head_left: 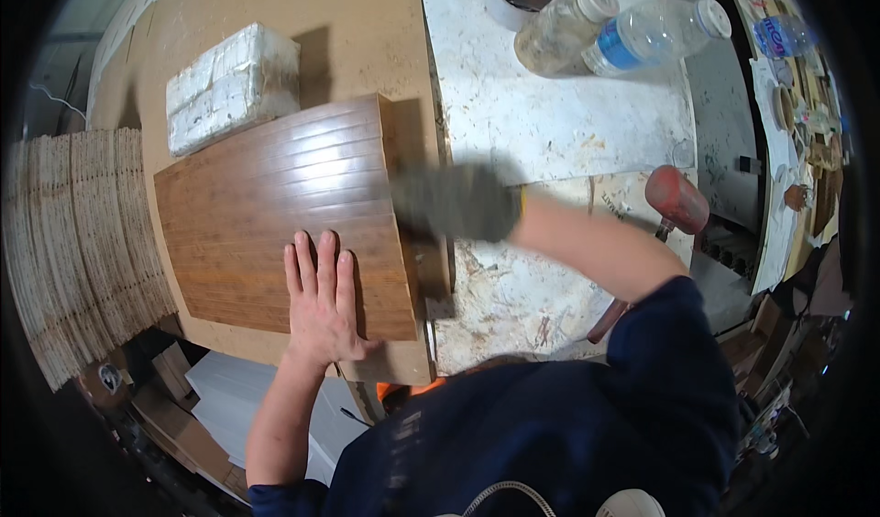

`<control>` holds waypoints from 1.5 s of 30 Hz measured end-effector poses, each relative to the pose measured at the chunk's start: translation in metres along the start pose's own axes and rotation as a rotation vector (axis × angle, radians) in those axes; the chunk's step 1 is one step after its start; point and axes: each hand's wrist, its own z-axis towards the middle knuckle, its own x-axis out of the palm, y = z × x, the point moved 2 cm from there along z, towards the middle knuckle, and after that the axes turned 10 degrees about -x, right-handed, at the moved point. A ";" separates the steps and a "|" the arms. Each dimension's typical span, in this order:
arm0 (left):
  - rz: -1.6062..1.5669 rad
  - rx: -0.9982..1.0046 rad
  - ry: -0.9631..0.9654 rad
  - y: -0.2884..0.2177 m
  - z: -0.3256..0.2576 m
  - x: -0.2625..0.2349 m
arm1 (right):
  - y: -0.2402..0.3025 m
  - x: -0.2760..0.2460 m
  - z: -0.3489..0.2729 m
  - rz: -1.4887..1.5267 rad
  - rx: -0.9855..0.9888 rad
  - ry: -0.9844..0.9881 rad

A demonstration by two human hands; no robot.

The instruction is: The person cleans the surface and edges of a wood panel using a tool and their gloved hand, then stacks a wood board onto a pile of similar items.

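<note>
Head view: we look down on a brown slatted panel [247, 233] lying on a tan work surface [367, 31].
Left hand [323, 315]: bare, pressed flat near the panel's front edge, fingers extended, gripping nothing.
Right hand [463, 203]: gloved and motion-blurred at the panel's right edge; we cannot tell its grip, or whether it touches.
Writing: print marks the blue label [619, 45] of a clear bottle [658, 33], and pale lettering our dark shirt [541, 434].
Edges: a narrow tan strip separates the panel's right side from the drop to the white tabletop [550, 141]; a wrapped white bundle [229, 86] sits just behind, a cardboard stack [78, 242] beside the left end.
Room: our right forearm crosses the white tabletop, between bottles and red mallet [676, 199].
Counts: one panel, one bundle, one mallet, one tape roll [501, 5]; three bottles, namely the clear one, a cloudy one [557, 36] touching or nearly touching it, and another [784, 36] at far right.
</note>
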 end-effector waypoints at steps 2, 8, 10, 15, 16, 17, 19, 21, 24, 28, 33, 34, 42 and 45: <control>0.000 -0.022 0.012 0.001 0.005 0.002 | 0.064 -0.005 -0.027 0.031 -0.379 0.151; 0.010 0.019 -0.010 0.002 0.002 0.001 | -0.018 -0.032 0.012 -0.082 0.222 -0.271; 0.029 0.012 0.009 0.004 0.001 0.002 | -0.045 -0.039 0.036 -0.013 0.321 -0.348; 0.017 0.002 0.028 0.003 0.003 0.002 | -0.051 -0.027 0.037 -0.143 0.258 -0.269; -0.008 0.000 0.026 0.003 0.002 0.001 | -0.037 -0.024 0.034 -0.170 0.269 -0.218; -0.029 0.005 0.021 0.002 0.004 -0.001 | -0.009 -0.014 0.020 -0.119 0.094 -0.261; -0.030 -0.023 0.052 0.002 0.002 -0.001 | 0.059 -0.017 -0.005 -0.122 -0.221 0.137; -0.018 -0.017 0.051 0.002 0.003 -0.002 | 0.091 -0.012 -0.030 0.000 -0.368 -0.114; 0.013 -0.012 0.046 0.002 0.000 -0.001 | 0.035 -0.036 -0.002 -0.007 0.054 -0.090; -0.060 -0.040 0.024 0.003 0.000 -0.002 | -0.030 -0.065 0.030 -0.357 0.155 -0.147; -0.054 -0.076 -0.038 0.008 -0.005 0.007 | -0.055 -0.067 0.045 -0.298 0.297 0.018; -0.041 -0.096 -0.040 0.008 -0.006 0.007 | -0.057 -0.067 0.046 -0.289 0.307 0.037; -0.053 -0.171 -0.045 0.002 -0.011 0.004 | -0.008 -0.059 0.028 -0.390 -0.018 0.148; -0.038 -0.179 -0.013 0.002 -0.008 0.003 | 0.082 -0.048 -0.008 0.077 -0.340 0.181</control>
